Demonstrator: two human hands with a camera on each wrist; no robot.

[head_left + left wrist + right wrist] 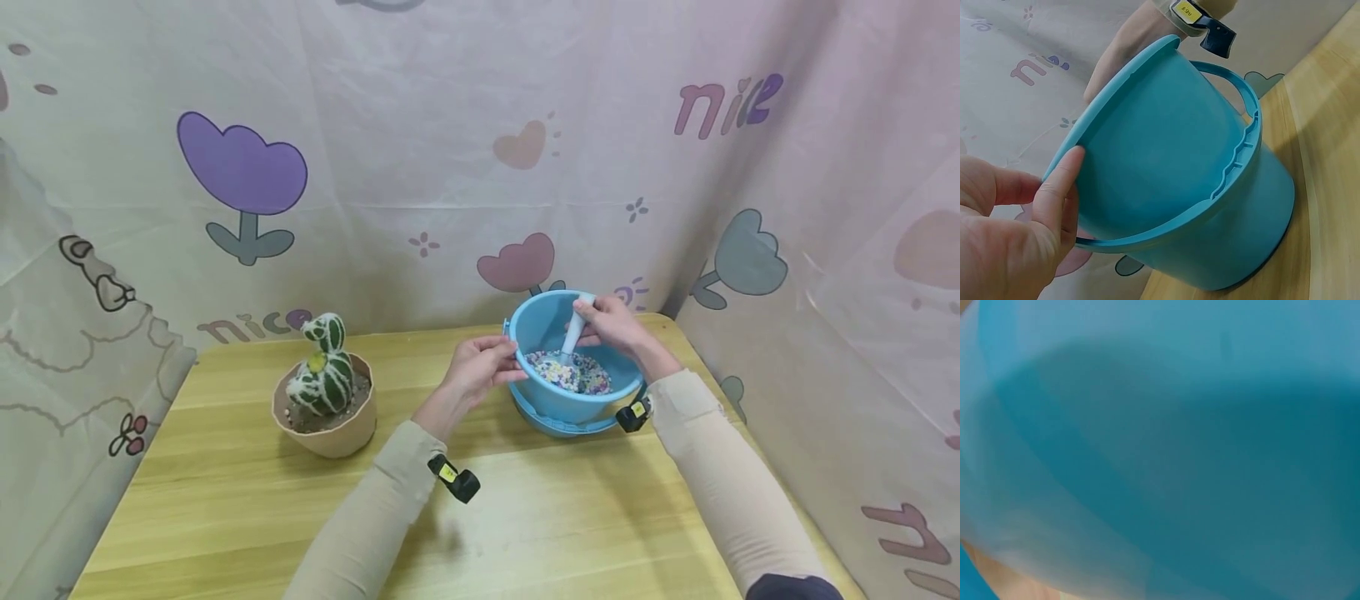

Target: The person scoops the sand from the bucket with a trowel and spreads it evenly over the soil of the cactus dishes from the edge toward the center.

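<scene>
One wooden table (562, 517), printed curtains (405, 167), left fingers (1059, 190) pinching bucket (558, 402), right fingers (587, 309) gripping scoop (573, 335)

Soft, even light fills the head view, leaving pale glare on the wooden tabletop (525, 517) and diffuse shadows beside the beige sleeves (360, 517). The printed fabric backdrop (420, 125) darkens at its right-hand corner. The left wrist view is dimmer and cooler, yet the blue bucket (1160, 150) has clear edges. The right wrist view is badly out of focus: a blue surface (1222, 487), probably bucket wall, crossed by dark, smeared shadow.
</scene>
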